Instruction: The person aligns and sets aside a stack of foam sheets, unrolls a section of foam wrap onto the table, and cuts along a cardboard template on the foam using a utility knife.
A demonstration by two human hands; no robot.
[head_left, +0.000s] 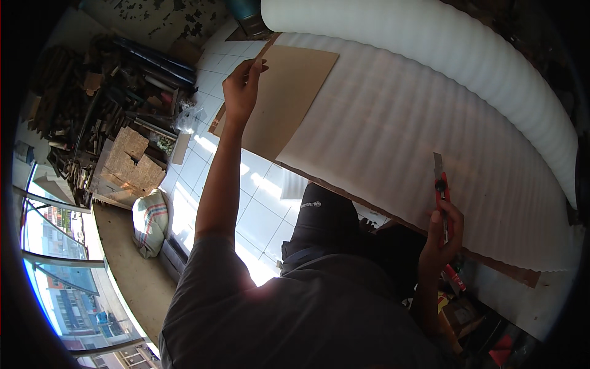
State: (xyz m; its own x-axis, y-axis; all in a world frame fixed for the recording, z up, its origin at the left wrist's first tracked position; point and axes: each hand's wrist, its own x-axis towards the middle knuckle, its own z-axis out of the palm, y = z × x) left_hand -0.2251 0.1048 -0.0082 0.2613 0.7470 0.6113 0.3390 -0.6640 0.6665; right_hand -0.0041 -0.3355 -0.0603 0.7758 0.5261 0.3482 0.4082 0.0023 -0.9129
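My right hand is closed around a red utility knife. Its blade is out and points away from me, above the white foam sheet. At the far left end of the table, my left hand is over the left edge of a brown cardboard sheet. Its fingers are loosely bent, with a gap between them and the thumb. Whether they touch the cardboard is hard to tell. The foam lies spread over the table to the right of the bare cardboard.
A thick roll of white foam runs along the table's far side. Scrap wood is heaped at the left, near a broken chipboard piece and a striped sack. White floor tiles show below the table edge. A window is at lower left.
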